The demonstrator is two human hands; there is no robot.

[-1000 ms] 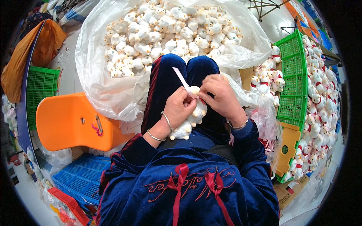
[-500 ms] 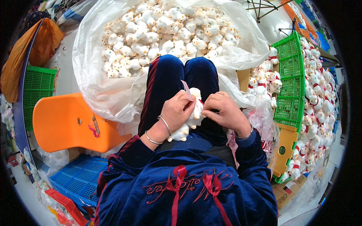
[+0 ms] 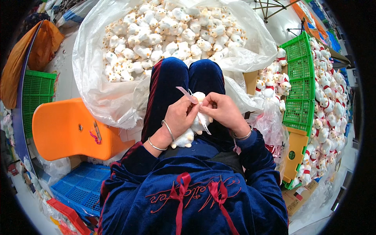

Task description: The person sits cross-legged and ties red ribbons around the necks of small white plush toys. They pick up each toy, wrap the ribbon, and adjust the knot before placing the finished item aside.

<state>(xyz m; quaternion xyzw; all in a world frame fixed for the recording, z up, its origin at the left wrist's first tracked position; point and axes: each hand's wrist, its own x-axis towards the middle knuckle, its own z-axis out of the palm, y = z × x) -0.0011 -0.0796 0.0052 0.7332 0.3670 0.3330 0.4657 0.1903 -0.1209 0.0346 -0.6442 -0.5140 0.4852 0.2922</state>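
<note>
- The left hand [image 3: 179, 116] is pinching a narrow pale pink ribbon [image 3: 187, 94] between thumb and forefinger, one ribbon end sticking up past the fingertips.
- The right hand [image 3: 222, 110] is gripping the same ribbon with thumb and fingers drawn together, the other end hanging below; its exact hold is partly hidden.
- A small white plush toy [image 3: 199, 96] is resting on the lap [image 3: 161, 88], between the two hands, with the ribbon lying around its neck.
- More white plush [image 3: 182, 140] with pale feet is lying at the waist-side edge of the lap; whether it belongs to the same toy, I cannot tell.
- Beyond the knees, an open translucent plastic bag [image 3: 92, 74] is holding a heap of white plush toys [image 3: 168, 37].
- To the left, thread snips [image 3: 97, 132] are lying near the right edge of an orange plastic chair [image 3: 55, 131].
- To the right, plush toys with red neckbands [image 3: 331, 107] are piling up along the outer edge of a green crate [image 3: 299, 84].
</note>
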